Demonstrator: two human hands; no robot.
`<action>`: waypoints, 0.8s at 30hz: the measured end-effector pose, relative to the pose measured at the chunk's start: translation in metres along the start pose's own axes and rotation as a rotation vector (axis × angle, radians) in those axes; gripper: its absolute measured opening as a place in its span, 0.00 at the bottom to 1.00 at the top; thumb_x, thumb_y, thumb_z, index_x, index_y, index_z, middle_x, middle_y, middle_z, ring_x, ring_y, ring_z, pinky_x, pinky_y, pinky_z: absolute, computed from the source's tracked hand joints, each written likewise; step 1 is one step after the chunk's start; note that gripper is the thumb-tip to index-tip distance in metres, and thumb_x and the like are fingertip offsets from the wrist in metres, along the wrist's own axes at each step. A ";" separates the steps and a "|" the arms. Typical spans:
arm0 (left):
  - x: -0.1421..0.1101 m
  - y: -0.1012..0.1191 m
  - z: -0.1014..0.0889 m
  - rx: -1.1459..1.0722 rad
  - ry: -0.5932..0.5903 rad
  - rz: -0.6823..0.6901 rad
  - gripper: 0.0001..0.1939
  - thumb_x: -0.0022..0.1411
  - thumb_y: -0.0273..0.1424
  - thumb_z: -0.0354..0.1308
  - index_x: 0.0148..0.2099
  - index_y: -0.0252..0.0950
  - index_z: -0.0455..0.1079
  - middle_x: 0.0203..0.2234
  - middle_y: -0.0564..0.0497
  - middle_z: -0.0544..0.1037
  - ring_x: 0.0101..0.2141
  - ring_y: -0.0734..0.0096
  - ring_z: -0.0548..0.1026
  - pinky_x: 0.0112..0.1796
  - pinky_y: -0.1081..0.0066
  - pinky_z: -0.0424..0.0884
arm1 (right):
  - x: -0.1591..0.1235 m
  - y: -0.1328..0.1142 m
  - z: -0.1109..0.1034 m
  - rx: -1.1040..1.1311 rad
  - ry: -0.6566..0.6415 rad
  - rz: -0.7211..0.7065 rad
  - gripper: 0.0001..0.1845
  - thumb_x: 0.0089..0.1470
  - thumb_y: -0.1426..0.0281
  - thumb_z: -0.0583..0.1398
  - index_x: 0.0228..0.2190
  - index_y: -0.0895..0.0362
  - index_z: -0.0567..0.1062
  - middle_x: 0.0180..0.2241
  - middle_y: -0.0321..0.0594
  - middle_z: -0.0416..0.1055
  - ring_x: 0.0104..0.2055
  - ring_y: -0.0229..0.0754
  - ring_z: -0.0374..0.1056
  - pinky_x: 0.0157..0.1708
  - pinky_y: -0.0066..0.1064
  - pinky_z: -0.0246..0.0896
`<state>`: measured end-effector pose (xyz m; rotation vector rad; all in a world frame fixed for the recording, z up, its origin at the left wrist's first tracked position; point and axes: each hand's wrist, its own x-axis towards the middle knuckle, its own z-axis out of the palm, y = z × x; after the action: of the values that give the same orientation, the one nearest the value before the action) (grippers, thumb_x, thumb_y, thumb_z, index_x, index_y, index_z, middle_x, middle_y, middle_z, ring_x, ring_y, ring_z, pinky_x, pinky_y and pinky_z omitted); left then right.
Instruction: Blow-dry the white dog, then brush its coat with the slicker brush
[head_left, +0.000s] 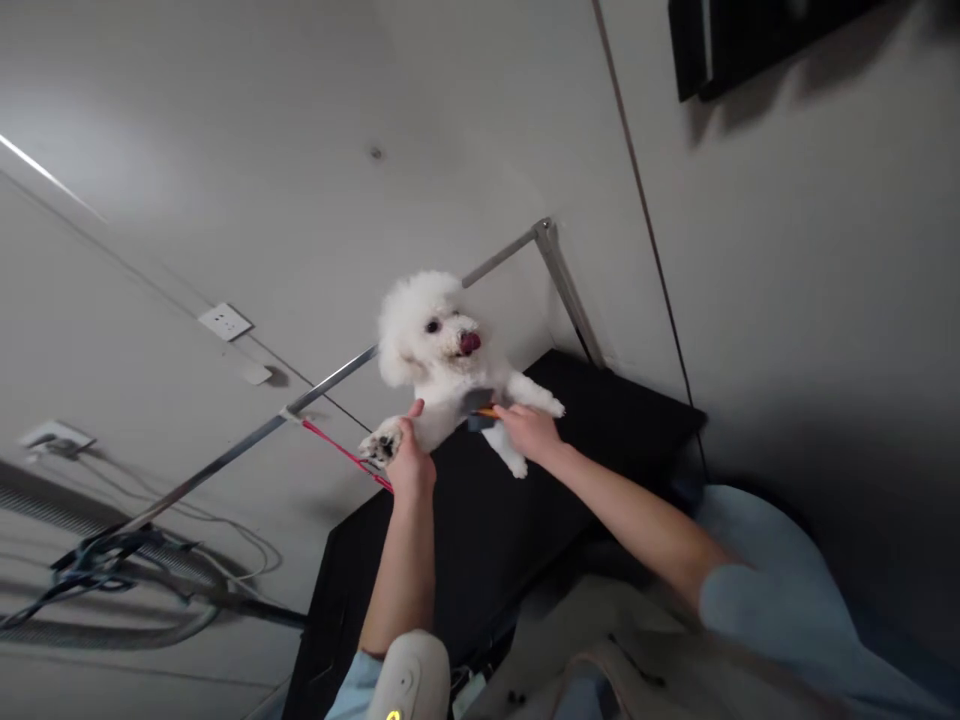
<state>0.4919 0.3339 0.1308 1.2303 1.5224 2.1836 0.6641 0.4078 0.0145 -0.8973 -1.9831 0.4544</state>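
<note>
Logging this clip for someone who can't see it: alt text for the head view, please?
A fluffy white dog at a black table has one leg held in a person's left hand; the right hand holds a grey tool with an orange part near the dog's chest.

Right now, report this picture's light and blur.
Head view: dim light, wall darkening toward lower right; head view: bright streak at upper left, shadow beneath the black fixture; head view: white dog stands out, grey tool looks soft-edged, scene tilted.
</note>
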 end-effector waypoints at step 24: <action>-0.023 -0.048 -0.018 -0.476 0.290 -0.366 0.12 0.70 0.32 0.47 0.38 0.39 0.71 0.31 0.53 0.79 0.37 0.74 0.79 0.45 0.73 0.75 | 0.074 -0.060 -0.050 -0.213 -0.250 -0.286 0.08 0.50 0.81 0.64 0.27 0.56 0.80 0.26 0.42 0.75 0.28 0.43 0.68 0.31 0.33 0.55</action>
<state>0.4801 0.3293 0.0760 0.4661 1.0991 2.3379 0.6558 0.4209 0.1214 -0.6934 -2.3803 0.2015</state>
